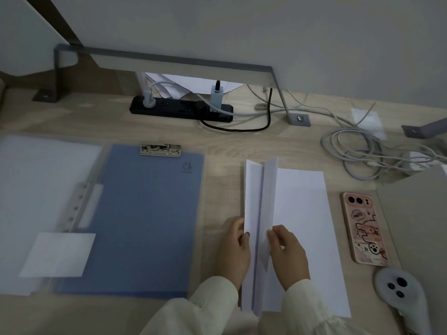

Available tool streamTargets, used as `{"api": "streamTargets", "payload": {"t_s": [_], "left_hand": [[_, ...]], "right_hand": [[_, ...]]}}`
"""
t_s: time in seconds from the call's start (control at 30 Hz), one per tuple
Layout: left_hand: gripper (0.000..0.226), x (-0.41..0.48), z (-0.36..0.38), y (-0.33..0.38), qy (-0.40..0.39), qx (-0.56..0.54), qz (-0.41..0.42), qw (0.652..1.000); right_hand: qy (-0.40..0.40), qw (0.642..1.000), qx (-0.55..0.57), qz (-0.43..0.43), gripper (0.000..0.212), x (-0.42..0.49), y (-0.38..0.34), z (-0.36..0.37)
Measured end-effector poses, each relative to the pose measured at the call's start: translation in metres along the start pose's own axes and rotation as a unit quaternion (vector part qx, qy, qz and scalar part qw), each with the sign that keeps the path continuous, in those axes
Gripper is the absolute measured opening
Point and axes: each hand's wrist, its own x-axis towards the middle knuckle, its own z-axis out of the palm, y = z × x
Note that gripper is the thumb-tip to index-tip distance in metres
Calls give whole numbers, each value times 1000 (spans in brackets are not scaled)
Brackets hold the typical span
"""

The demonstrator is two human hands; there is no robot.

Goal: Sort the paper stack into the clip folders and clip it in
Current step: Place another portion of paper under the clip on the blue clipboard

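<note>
two hands in the lower middle of the frame, both on paper. left hand (235, 247) grips the left edge of one raised sheet. right hand (287, 252) has its fingers (273, 235) pinching a second one just beside it. the raised sheets (260, 201) stand on edge over the left side of the paper stack (307, 226), which lies flat on the tabletop (96, 122), right of centre.

step, my read: peeling a batch off the stack, i.e. the sorting part. nothing sits under the clip yet.

next move likely: carry the batch left to the blue clip folder (145, 213) and square its top edge under the metal clip (160, 150) at the folder's upper edge. one hand has to let go to lift the clip. can't tell if the clip is up or down.

counts:
- folders: 2. blue one centre left, clear folder (36, 184) far left, overlapping it.
- metal clips seen: 1
- paper stacks: 1
- white slip (58, 255) on the clear folder: 1
- phone (364, 228): 1, right of the stack
- controller (399, 293): 1, lower right
- power strip (181, 108): 1, upper middle
</note>
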Motion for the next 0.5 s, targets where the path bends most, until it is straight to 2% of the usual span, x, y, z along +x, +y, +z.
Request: {"api": "streamTargets", "payload": {"t_s": [0.1,0.17,0.27,0.3,0.37,0.5], "left_hand": [[44,-3,-1,-1,50,85,69,993],[43,-5,-1,1,41,81,100,991],[38,-7,2,10,-119,-36,-1,992],[36,-7,3,11,-144,-58,-36,987],[43,-4,4,10,-134,-57,-66,987],[33,3,4,8,-110,24,-72,991]], "right_hand": [[-5,1000,-2,4,26,2,1,0],[-8,1000,2,5,26,1,0,-2],[-22,1000,1,1,22,1,-3,-2],[-28,1000,0,0,20,0,-4,-2],[-35,999,12,5,17,0,-5,-2],[-36,998,38,19,22,1,-1,-3]]}}
